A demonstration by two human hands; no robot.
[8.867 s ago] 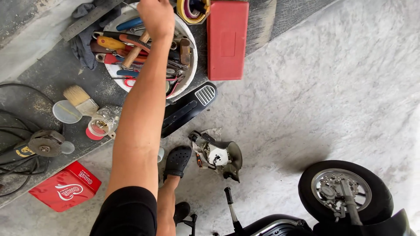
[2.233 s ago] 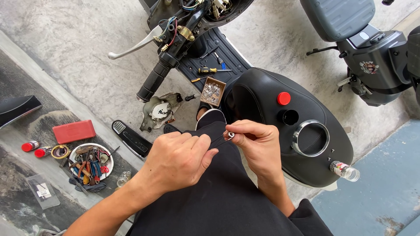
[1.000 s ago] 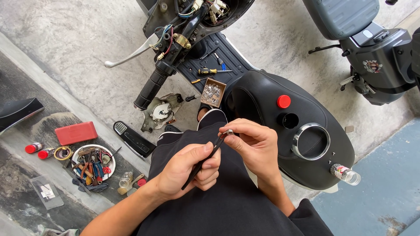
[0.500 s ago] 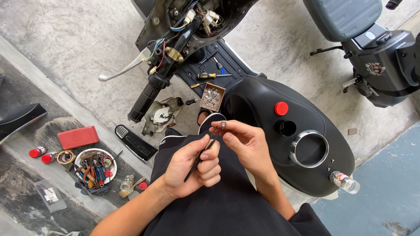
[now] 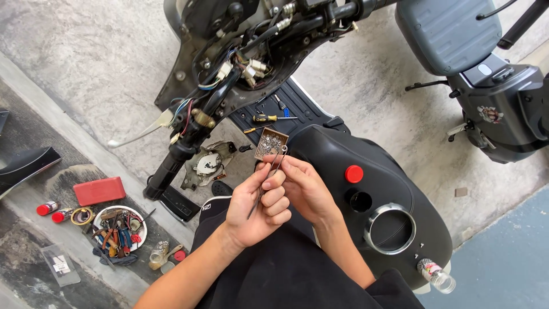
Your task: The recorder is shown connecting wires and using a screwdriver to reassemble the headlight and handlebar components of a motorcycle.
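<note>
Fingers (image 5: 274,184) of the left hand (image 5: 257,209) pinch a thin dark tool (image 5: 264,184) at frame centre; the right hand (image 5: 306,189) closes on a small part, too tiny to identify. Fitting looks unfinished. Just above, a small tray (image 5: 270,143) holds screws. At lower left, a white bowl (image 5: 120,228) holds hand tools.

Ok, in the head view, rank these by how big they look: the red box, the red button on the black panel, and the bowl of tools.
1. Bowl of tools and red box: too alike to rank.
2. Red button: clearly smallest, though nearer the camera.
</note>
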